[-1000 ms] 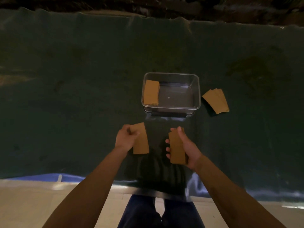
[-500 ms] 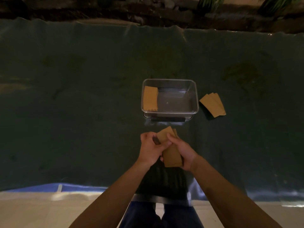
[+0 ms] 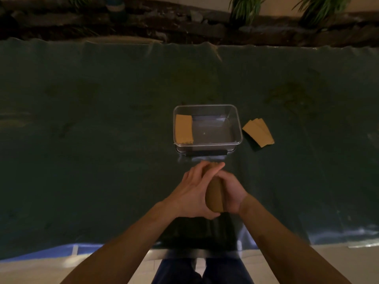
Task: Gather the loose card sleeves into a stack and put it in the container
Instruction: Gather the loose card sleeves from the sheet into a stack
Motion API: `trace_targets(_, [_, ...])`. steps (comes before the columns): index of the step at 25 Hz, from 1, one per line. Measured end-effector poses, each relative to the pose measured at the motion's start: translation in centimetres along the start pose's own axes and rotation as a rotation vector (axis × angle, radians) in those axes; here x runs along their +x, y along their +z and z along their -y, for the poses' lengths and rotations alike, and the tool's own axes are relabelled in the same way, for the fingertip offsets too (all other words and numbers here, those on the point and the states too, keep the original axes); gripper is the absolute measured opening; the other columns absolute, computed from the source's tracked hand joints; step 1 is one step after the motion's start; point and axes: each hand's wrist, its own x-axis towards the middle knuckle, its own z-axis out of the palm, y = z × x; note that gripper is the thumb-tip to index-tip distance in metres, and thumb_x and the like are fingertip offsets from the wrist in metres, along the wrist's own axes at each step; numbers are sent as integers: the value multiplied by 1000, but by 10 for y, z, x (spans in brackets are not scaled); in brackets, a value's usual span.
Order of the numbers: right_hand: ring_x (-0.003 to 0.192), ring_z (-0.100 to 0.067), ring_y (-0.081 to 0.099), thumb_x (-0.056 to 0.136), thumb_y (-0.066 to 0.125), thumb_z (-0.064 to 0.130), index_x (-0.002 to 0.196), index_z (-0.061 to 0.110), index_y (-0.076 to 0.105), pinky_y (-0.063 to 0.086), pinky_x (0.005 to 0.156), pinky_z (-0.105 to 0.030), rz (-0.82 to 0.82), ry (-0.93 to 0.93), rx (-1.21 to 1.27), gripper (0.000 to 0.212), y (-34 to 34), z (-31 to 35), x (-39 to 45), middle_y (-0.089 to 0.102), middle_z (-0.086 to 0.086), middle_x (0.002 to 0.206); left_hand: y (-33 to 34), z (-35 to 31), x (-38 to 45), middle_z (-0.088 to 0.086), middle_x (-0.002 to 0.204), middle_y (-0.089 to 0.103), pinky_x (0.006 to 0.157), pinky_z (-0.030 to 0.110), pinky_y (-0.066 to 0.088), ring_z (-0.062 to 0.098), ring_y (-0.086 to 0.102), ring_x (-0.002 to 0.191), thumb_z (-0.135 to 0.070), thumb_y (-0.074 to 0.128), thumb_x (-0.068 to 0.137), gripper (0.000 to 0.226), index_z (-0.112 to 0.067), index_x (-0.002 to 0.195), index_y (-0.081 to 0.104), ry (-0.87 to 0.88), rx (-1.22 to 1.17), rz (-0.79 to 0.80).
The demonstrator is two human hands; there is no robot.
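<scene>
Both hands clasp one small stack of brown card sleeves (image 3: 214, 198), the left hand (image 3: 193, 193) and right hand (image 3: 230, 194) pressing its sides, long axis running near-to-far. Straight ahead, just beyond the fingertips, sits the clear plastic container (image 3: 238, 128), already holding sleeves at its left. More loose sleeves (image 3: 258, 132) lie right of it.

My left hand (image 3: 191, 190) and right hand (image 3: 230, 194) press together around a brown stack (image 3: 214, 198), fingers crossing over its top, both forearms angled inward toward it.
</scene>
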Motion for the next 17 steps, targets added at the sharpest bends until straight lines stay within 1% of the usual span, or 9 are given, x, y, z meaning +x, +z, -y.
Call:
trace_targets(2, [98,-30,74,78,67,60,121,23,72,59,74,-42,-29,-6,57,56,-4,1,-1,75,-14,111,-3,-1,0,-14,155,6,109,38,24,13,17,138,-54,85,54,134,-59,148,-10,11,-21,17])
trace_targets(4, [109,-33,69,78,65,65,128,25,67,58,80,-44,-57,-1,42,65,-2,1,-2,70,-18,122,-8,-3,2,-14,158,3,110,40,24,18,16,142,-55,86,54,135,-59,148,-12,18,-32,29])
trace_targets(5, [112,-33,67,77,65,66,129,30,66,57,82,-44,-59,-17,33,64,-1,1,-2,69,-18,125,-9,-4,3,-15,159,1,113,41,24,19,14,145,-55,86,55,136,-59,148,-13,24,-26,39])
trace_targets(7, [113,-32,67,71,70,69,125,35,69,56,84,-45,-58,-52,26,64,1,1,-3,70,-15,124,-11,-8,5,-18,159,-4,114,43,20,17,9,146,-55,87,56,137,-61,146,-17,43,1,72])
trace_targets(10, [110,-34,68,63,73,74,120,30,72,56,83,-45,-71,-60,32,72,1,1,-6,71,-17,121,-12,-15,8,-18,157,-5,113,43,22,15,11,144,-54,87,58,136,-63,143,-19,59,45,92])
trace_targets(12, [111,-36,68,64,72,74,119,25,73,57,85,-47,-94,-66,47,74,2,3,-5,70,-21,122,-12,-17,12,-14,156,0,113,44,25,15,14,141,-52,86,59,134,-61,145,-17,85,77,72])
trace_targets(13, [113,-36,67,66,72,73,120,24,72,56,89,-49,-95,-75,55,72,3,6,-4,69,-21,124,-12,-18,13,-13,155,1,113,43,24,16,14,141,-53,85,59,133,-61,145,-16,98,95,64])
trace_targets(15, [119,-37,63,73,70,68,125,27,69,52,96,-52,-81,-99,69,67,3,11,-3,65,-21,130,-13,-18,18,-14,154,2,111,43,24,16,14,140,-55,84,58,132,-61,145,-15,104,109,50])
trace_targets(17, [118,-35,63,74,68,69,125,30,68,53,95,-51,-75,-106,76,65,-1,19,-5,65,-19,131,-11,-21,24,-12,155,4,111,45,27,18,16,141,-55,83,57,131,-61,146,-13,92,99,27])
